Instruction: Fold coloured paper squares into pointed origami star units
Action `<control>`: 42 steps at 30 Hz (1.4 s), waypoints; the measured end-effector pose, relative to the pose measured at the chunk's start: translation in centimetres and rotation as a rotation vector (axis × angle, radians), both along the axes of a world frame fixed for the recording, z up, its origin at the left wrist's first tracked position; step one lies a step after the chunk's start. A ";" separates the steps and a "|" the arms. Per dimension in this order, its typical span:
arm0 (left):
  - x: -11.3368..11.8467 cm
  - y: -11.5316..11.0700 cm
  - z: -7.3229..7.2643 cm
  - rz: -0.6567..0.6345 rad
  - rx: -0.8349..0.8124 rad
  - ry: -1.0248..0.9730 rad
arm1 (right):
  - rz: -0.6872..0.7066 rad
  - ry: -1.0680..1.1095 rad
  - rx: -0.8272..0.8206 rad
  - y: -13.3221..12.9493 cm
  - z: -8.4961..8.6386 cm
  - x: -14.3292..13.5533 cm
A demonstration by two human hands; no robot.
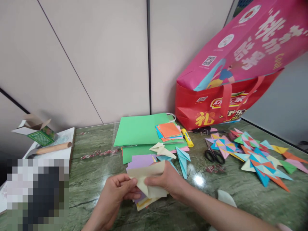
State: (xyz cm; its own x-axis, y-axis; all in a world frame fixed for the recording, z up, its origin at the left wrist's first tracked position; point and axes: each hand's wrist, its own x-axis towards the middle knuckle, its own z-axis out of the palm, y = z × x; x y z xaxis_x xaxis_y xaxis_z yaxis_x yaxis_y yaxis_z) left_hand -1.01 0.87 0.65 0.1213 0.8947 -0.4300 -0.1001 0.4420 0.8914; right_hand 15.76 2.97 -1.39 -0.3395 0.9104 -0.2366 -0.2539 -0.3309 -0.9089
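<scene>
Between my two hands is a cream sheet of paper (154,189), partly folded, with a raised crease near its middle. My left hand (124,189) pinches its left edge between thumb and fingers. Over on the right side, my right hand (166,179) grips the same sheet, thumb on top and fingers behind it. Below the sheet lies a pile of purple paper (139,160) and yellow paper, mostly covered. Just beyond are a folded cream paper piece (162,149) and a folded light blue paper piece (183,160).
Green sheets (139,130) lie behind, topped by small orange squares (169,130), beside a yellow glue stick (187,138). Black scissors (214,156) and colourful folded paper stars (260,160) are to the right. A red bag (190,106) stands behind; a wooden-handled tool (54,148) lies left.
</scene>
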 end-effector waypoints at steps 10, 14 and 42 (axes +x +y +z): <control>0.0 -0.1 0.0 0.001 0.002 0.014 | 0.010 0.004 -0.008 0.2 -0.3 0.0; 0.1 0.0 0.1 -0.024 0.009 -0.013 | 0.001 0.002 0.005 0.3 -0.3 0.1; 0.1 -0.1 0.3 -0.028 0.028 0.011 | -0.042 -0.049 0.029 0.3 0.1 0.2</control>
